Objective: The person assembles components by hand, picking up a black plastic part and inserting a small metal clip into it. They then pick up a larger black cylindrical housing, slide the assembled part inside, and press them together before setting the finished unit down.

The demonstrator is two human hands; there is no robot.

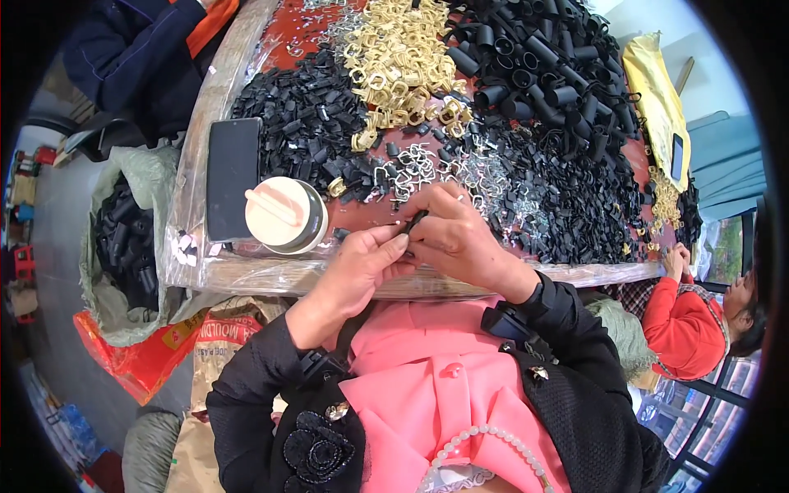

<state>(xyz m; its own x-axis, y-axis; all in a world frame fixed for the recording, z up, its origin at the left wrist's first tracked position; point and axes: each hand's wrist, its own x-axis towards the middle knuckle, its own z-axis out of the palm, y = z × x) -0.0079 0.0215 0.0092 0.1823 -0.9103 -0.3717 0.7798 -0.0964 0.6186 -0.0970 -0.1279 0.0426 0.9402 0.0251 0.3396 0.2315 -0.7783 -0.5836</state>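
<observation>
Just above the table's near edge, my left hand (367, 256) and my right hand (456, 238) meet, fingers closed. Between them is a small black plastic part (415, 222), pinched by both; its full shape is covered by my fingers. Right behind my hands lie bent silver metal clips (408, 172) in a loose pile. Small black plastic pieces (308, 123) spread to the left, and more black pieces (559, 197) lie to the right. Gold-coloured metal rings (403, 57) are heaped farther back, beside a large pile of black tubes (542, 66).
A lidded cup (283, 215) stands left of my hands, next to a black phone (233, 177). The table's wrapped edge (411, 283) runs before me. On the floor at left stands a sack (152, 164) of black tubes. A co-worker in red (686, 329) sits at right.
</observation>
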